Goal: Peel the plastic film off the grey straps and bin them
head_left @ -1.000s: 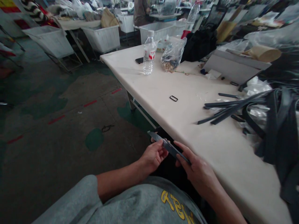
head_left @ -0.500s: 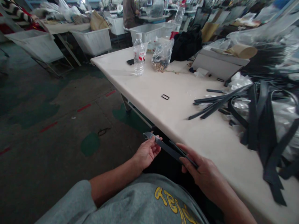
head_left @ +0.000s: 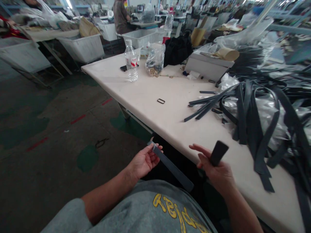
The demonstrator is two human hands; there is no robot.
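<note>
My left hand [head_left: 145, 161] pinches one end of a dark grey strap [head_left: 173, 168] just off the table's near edge; the strap slants down to the right over my lap. A small pale piece shows at the pinched end. Over the table edge, my right hand [head_left: 215, 170] is closed on a short dark strip [head_left: 218, 152], which points upward from its palm, with the index finger stretched out. The two hands are apart. On the table lies a small black rectangular ring [head_left: 160, 101].
The pale table [head_left: 136, 97] bears a water bottle [head_left: 131, 61], a plastic bag of rings [head_left: 155, 61], a black bag [head_left: 178, 48] and a grey box [head_left: 206, 66]. Many dark straps [head_left: 247, 113] lie at right. White bins [head_left: 81, 47] and a seated person [head_left: 121, 16] are beyond.
My right hand has moved right, away from the strap in my left hand, and the dark strip in it now points up. The view has shifted, so the table contents appear further left.
</note>
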